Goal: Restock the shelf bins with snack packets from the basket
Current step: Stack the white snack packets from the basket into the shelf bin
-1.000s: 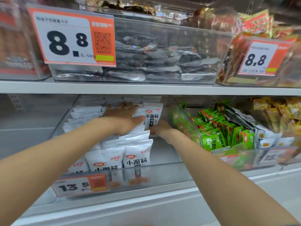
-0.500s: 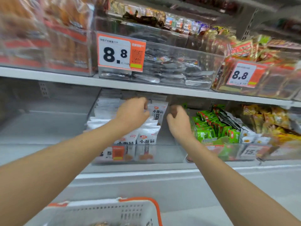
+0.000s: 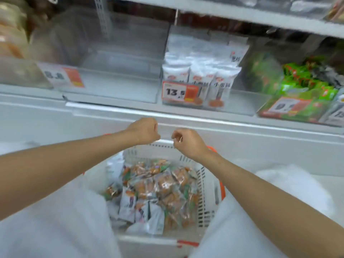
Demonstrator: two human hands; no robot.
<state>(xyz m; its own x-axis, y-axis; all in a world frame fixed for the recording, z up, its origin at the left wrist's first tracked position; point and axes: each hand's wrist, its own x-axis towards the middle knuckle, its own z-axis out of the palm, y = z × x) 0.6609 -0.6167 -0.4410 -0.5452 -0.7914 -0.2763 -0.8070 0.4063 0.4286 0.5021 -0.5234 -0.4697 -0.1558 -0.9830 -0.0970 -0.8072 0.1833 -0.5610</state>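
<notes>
A white basket with an orange rim (image 3: 208,185) sits low in front of me, between my knees. It holds several orange-brown and grey-white snack packets (image 3: 158,187). My left hand (image 3: 143,130) and my right hand (image 3: 187,142) hover side by side above the basket's far rim, below the shelf edge. Both have their fingers curled in and hold nothing. On the shelf above, a clear bin of white packets (image 3: 202,75) carries a 13.5 price tag (image 3: 179,92).
To the left of the white packets stands a clear bin (image 3: 119,81) with nothing visible inside. A bin of green packets (image 3: 299,86) sits to the right. The grey shelf lip (image 3: 251,126) runs across just beyond my hands. A higher shelf board (image 3: 242,13) overhangs.
Both hands have come out of the white-packet bin and dropped to just above the basket. My view has tilted down, so the basket fills the lower frame.
</notes>
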